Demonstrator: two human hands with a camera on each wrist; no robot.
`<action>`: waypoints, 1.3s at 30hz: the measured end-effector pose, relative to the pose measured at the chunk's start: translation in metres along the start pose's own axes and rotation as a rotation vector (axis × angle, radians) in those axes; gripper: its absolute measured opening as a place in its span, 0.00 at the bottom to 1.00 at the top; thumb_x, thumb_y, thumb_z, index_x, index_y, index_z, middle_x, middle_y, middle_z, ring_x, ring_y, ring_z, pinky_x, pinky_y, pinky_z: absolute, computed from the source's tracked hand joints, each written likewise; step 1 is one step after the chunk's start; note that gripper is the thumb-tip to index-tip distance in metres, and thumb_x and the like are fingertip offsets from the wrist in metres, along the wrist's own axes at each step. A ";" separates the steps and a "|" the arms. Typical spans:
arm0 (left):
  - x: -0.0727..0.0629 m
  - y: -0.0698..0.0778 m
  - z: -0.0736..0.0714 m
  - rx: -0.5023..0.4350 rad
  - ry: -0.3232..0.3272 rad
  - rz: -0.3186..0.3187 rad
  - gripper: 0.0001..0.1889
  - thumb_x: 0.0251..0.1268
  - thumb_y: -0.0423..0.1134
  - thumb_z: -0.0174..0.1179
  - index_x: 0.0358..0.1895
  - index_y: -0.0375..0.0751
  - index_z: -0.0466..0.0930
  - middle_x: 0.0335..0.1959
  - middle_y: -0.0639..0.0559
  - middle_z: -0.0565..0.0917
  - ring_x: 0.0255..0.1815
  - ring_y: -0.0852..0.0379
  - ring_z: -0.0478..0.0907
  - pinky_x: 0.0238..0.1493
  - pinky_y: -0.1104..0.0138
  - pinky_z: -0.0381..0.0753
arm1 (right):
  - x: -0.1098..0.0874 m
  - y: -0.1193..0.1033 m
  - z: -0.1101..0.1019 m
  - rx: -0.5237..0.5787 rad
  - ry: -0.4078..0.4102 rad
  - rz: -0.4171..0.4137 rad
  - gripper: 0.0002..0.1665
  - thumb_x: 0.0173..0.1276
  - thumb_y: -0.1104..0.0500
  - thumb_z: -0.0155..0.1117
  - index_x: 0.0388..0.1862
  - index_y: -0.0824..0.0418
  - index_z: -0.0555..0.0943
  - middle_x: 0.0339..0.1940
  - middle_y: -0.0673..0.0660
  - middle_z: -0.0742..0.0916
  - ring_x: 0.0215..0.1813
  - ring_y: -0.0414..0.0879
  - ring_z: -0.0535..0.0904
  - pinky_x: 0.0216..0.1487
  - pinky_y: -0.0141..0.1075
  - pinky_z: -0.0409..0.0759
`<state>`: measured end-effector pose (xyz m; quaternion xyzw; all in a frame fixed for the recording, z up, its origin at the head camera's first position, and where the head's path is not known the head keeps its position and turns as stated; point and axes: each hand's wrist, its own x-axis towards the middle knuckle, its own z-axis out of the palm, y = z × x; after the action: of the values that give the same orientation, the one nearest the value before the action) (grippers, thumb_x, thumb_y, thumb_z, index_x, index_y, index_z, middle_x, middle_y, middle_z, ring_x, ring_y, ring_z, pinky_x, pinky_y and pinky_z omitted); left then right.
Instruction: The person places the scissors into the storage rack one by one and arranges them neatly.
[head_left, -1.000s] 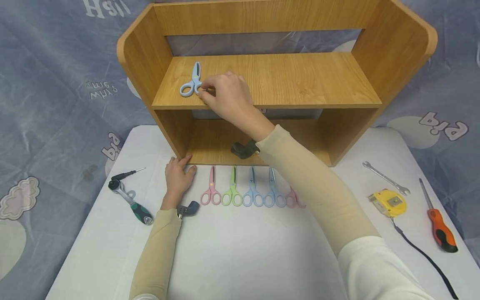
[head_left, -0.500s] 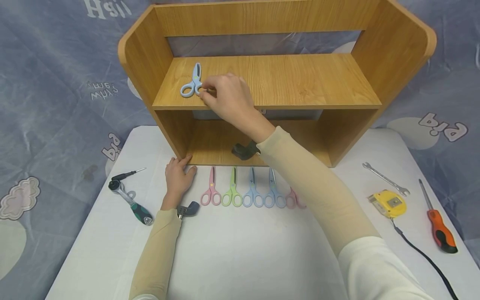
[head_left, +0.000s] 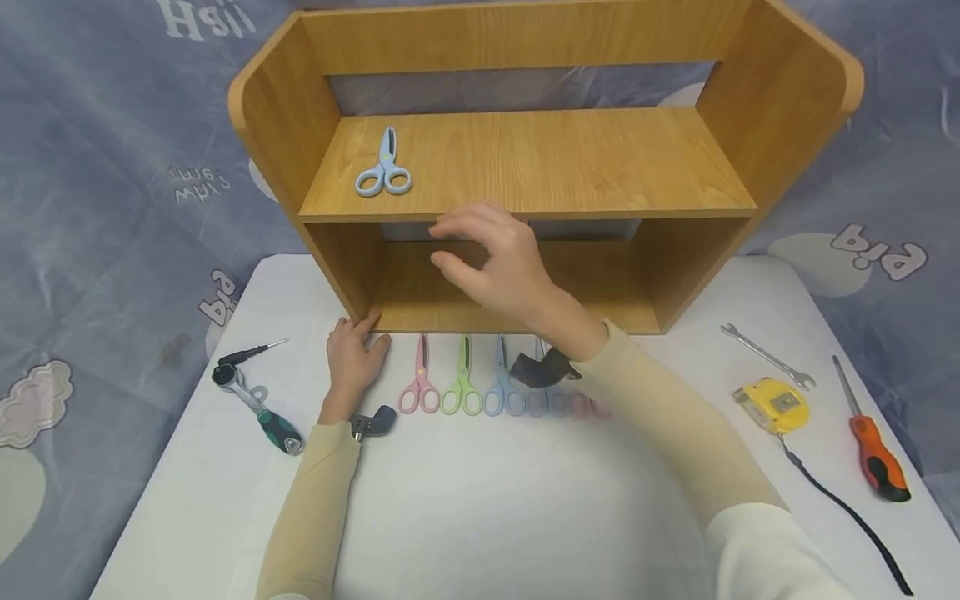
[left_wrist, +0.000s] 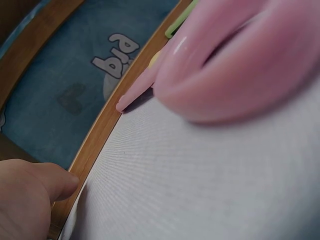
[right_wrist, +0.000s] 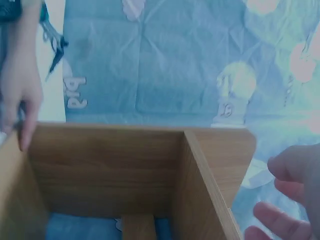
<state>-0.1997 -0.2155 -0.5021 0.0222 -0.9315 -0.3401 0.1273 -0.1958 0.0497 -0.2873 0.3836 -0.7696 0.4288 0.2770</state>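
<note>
Blue scissors lie on the left of the upper shelf, handles toward the front edge. My right hand hangs in front of that shelf, thumb and fingers apart and holding nothing; its fingers also show in the right wrist view. My left hand rests at the lower left front corner of the wooden shelf unit. On the table stands a row of scissors: pink scissors, green scissors, blue scissors, then another blue pair and a pink pair partly behind my right wrist. Pink handles loom in the left wrist view.
Left on the white table lie a small black screwdriver and a green-handled ratchet. To the right are a wrench, a yellow tape measure with a black strap, and an orange screwdriver.
My right hand has let go of the blue scissors on the upper shelf and moved down and to the right. The left hand stays at the corner.
</note>
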 end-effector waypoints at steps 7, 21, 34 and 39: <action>0.001 -0.003 0.004 0.011 0.036 0.033 0.26 0.62 0.40 0.61 0.65 0.37 0.80 0.58 0.30 0.81 0.67 0.30 0.70 0.70 0.37 0.61 | -0.083 0.009 -0.032 0.039 -0.113 0.205 0.14 0.59 0.66 0.74 0.46 0.65 0.88 0.49 0.60 0.90 0.56 0.53 0.86 0.61 0.47 0.81; 0.001 -0.004 0.002 0.014 -0.015 -0.012 0.27 0.65 0.40 0.59 0.67 0.38 0.78 0.63 0.29 0.78 0.78 0.25 0.58 0.78 0.37 0.51 | -0.221 0.039 -0.080 -0.173 -0.155 0.472 0.18 0.54 0.70 0.74 0.45 0.61 0.88 0.46 0.55 0.91 0.52 0.53 0.85 0.56 0.17 0.73; 0.003 -0.001 0.002 0.011 -0.017 -0.011 0.27 0.65 0.41 0.59 0.67 0.37 0.78 0.63 0.27 0.77 0.78 0.24 0.57 0.78 0.35 0.49 | -0.261 0.059 -0.083 -0.189 -0.193 0.564 0.22 0.53 0.69 0.76 0.50 0.64 0.87 0.49 0.61 0.90 0.56 0.58 0.83 0.62 0.15 0.65; 0.002 -0.001 0.002 0.016 -0.011 -0.005 0.27 0.64 0.41 0.59 0.66 0.37 0.78 0.61 0.27 0.78 0.77 0.24 0.59 0.77 0.36 0.51 | -0.264 0.060 -0.081 -0.206 -0.232 0.589 0.23 0.53 0.68 0.77 0.50 0.63 0.87 0.50 0.62 0.90 0.56 0.61 0.83 0.62 0.41 0.76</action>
<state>-0.2023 -0.2151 -0.5042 0.0235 -0.9348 -0.3329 0.1212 -0.0915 0.2338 -0.4750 0.1606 -0.9131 0.3640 0.0889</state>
